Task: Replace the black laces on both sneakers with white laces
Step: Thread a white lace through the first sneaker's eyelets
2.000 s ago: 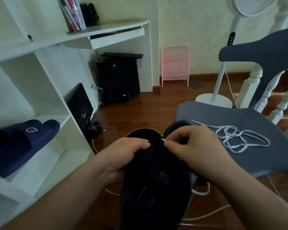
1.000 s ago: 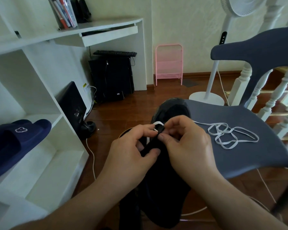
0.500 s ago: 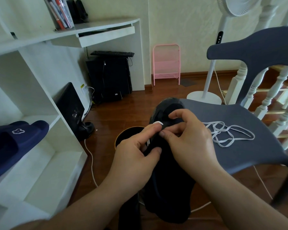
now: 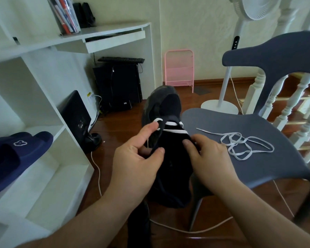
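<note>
Head view, inspected from my remote station: I see a black sneaker (image 4: 166, 140) held at centre frame, toe pointing away, above the wooden floor (image 4: 213, 208) and just left of a grey chair (image 4: 240, 144). A white lace (image 4: 174, 127) crosses its upper in two bars near the toe end. The left hand (image 4: 136, 163) pinches the sneaker's left eyelet flap between thumb and curled fingers, with a loop of the white lace at the fingertip. The right hand (image 4: 208, 158) grips the right edge of the upper, thumb pressed onto the tongue. A spare white lace (image 4: 242, 142) lies loose and tangled on the chair seat, right of centre, apart from both hands. At lower left a white shelf unit (image 4: 48, 153) carries navy slippers (image 4: 16, 154). A pink rack (image 4: 179, 68) stands against the wall at upper centre, a white fan stand (image 4: 222, 97) to its right.
</note>
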Demonstrator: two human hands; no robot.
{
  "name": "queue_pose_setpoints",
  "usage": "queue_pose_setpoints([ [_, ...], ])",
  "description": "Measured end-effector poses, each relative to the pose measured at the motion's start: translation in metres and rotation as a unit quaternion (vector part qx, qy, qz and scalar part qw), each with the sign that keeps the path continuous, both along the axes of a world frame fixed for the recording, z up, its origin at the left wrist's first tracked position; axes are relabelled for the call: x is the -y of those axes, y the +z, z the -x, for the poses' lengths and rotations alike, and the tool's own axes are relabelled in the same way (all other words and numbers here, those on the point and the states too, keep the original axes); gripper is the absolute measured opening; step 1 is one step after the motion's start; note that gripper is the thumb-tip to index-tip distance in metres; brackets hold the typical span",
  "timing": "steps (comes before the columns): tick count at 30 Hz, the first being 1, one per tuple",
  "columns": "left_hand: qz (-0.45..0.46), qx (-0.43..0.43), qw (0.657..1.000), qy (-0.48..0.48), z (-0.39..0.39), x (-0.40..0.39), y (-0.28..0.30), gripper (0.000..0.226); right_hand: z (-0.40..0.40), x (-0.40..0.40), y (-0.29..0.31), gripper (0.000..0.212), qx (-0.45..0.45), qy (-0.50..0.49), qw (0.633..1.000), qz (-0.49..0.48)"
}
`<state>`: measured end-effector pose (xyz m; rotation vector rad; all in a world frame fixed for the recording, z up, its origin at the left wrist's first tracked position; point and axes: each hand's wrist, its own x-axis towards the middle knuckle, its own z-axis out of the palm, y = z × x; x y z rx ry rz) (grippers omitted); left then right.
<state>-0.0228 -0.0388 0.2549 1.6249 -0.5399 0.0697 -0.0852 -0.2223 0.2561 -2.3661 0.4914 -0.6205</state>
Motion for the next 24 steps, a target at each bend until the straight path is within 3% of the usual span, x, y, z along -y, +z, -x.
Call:
queue_pose_setpoints([
  [4,-0.005,-0.109,0.991,-0.074,-0.002,0.002,0.005,0.053,-0.006,0.005,-0.008,0.037,-0.013,-0.023,0.999,0.042],
  [7,0.0,-0.111,0.989,-0.095,-0.009,-0.006,0.027,0.035,-0.008,0.013,-0.012,0.038,-0.028,-0.042,0.996,0.067],
  [9,0.074,-0.142,0.974,-0.157,-0.02,-0.022,0.043,0.02,-0.009,0.019,-0.015,0.038,-0.034,-0.048,0.996,0.068],
  [10,0.151,-0.18,0.939,-0.252,-0.028,-0.035,0.049,0.017,-0.009,0.023,-0.016,0.037,-0.04,-0.052,0.996,0.06],
  [11,0.243,-0.222,0.876,-0.352,-0.036,-0.046,0.055,0.016,-0.009,0.027,-0.016,0.037,-0.046,-0.055,0.996,0.047],
  [13,0.358,-0.285,0.775,-0.436,-0.051,-0.06,0.063,0.019,-0.009,0.032,-0.017,0.036,-0.05,-0.053,0.997,0.029],
  [14,0.336,-0.29,0.793,-0.418,-0.056,-0.061,0.061,0.019,-0.008,0.031,-0.017,0.036,-0.045,-0.048,0.998,0.026],
  [15,0.287,-0.299,0.834,-0.364,-0.058,-0.059,0.055,0.02,-0.009,0.029,-0.016,0.036,-0.036,-0.042,0.998,0.026],
  [16,0.205,-0.264,0.908,-0.251,-0.057,-0.053,0.047,0.021,-0.009,0.026,-0.015,0.035,-0.027,-0.038,0.999,0.028],
  [17,0.116,-0.227,0.958,-0.135,-0.055,-0.044,0.037,0.025,-0.009,0.022,-0.014,0.035,-0.021,-0.035,0.999,0.034],
  [18,0.05,-0.191,0.978,-0.065,-0.053,-0.036,0.027,0.03,-0.009,0.019,-0.012,0.034,-0.017,-0.032,0.998,0.043],
  [24,-0.174,0.019,0.985,-0.007,-0.05,-0.016,0.001,0.013,-0.002,-0.001,-0.003,0.035,0.042,0.001,0.997,0.058],
])
